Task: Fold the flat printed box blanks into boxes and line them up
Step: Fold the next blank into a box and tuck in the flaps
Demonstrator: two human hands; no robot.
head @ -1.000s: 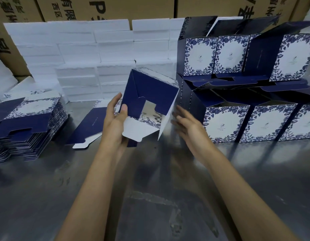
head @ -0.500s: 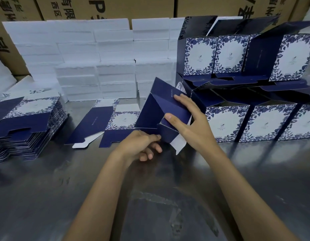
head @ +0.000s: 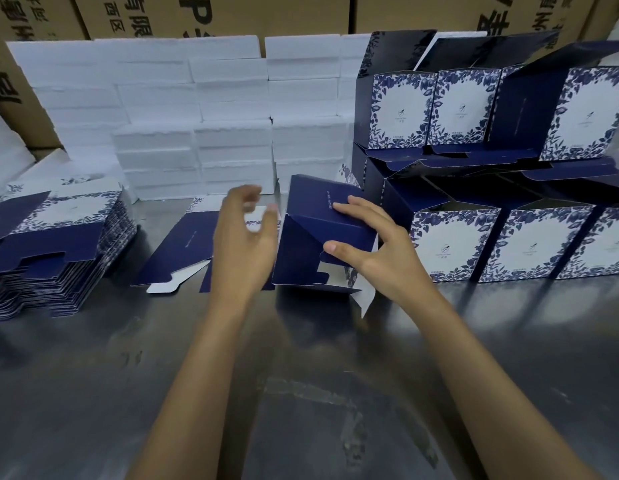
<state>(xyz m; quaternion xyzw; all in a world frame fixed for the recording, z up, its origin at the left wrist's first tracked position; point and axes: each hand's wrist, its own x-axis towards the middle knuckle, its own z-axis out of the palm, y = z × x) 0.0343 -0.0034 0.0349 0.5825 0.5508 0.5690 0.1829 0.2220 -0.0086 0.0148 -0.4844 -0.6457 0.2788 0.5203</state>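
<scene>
Right hand [head: 377,258] gripping half-folded navy card box [head: 322,233], left hand [head: 242,237] loosely open, blurred, glossy steel table [head: 93,393]

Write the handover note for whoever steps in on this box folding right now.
Right hand: holds the half-folded box on the steel table, thumb on its bottom flap, fingers across the top panel.
Left hand: off the box, fingers relaxed, holding nothing.
Done: folded boxes lined up at right, a second tier on top, lids open.
Left: close this box's bottom flaps and add it to the row. Then the loose blank behind the left hand, then the stack of flat blanks at far left.
</scene>
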